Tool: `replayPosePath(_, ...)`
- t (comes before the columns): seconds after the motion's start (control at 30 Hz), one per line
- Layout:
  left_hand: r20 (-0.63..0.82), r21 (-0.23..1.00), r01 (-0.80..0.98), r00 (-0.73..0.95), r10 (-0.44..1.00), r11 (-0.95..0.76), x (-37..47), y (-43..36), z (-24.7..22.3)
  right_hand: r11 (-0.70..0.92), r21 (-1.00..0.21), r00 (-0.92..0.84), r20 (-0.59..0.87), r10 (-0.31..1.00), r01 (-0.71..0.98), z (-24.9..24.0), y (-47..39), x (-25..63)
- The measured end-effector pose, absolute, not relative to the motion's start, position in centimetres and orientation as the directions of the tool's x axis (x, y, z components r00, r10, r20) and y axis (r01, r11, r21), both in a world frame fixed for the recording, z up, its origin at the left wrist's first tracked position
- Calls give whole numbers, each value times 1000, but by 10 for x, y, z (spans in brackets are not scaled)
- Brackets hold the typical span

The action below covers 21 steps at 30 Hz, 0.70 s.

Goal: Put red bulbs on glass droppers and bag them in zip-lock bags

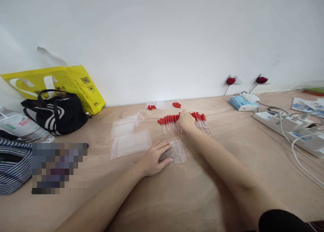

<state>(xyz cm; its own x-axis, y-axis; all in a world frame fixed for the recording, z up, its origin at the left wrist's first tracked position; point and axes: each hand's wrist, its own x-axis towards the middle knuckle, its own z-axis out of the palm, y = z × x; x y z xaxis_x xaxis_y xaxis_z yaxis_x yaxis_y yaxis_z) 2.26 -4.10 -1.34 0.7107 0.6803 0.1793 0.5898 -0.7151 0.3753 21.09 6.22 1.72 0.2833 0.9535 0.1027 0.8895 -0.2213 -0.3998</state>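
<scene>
My left hand (pixel 154 158) lies with its fingers apart on a small clear zip bag (pixel 181 154), flat on the tabletop. Farther out, my right hand (pixel 186 120) reaches into a row of droppers (pixel 167 124) with red rubber bulbs and thin clear tips. Its fingers are curled closed, and the hand itself hides what they hold, if anything. More droppers (pixel 202 120) lie just right of that hand, bulbs pointing toward the wall. Left of my left hand are several flat clear zip bags (pixel 131 144) with red seal lines, partly overlapping.
Near the wall lie loose red bulbs (pixel 152 107) and another small group of bulbs (pixel 176 105) on clear bags. At left stand a yellow bag (pixel 83 83), a black bag (pixel 68 112) and a bottle (pixel 22 124). Tissues (pixel 243 103) and a corded power strip (pixel 291 124) are right.
</scene>
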Motion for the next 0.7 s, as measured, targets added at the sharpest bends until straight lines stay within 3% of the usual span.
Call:
replayPosePath(0.17, 282, 358, 627, 634, 720, -692, 25, -44, -14, -193, -499, 273, 92, 958, 845, 18, 61, 214)
replayPosePath(0.37, 262, 356, 651, 619, 741, -670, 25, -46, -13, -30, -687, 166, 133, 977, 726, 22, 46, 249)
replayPosePath(0.53, 223, 349, 657, 635, 740, -669, 27, -45, -14, 194, -929, 139, 248, 959, 316, -4, 10, 279)
replayPosePath(0.7, 225, 363, 645, 640, 735, -672, 33, -47, -13, 222, -975, 225, 220, 949, 15, -28, -24, 271)
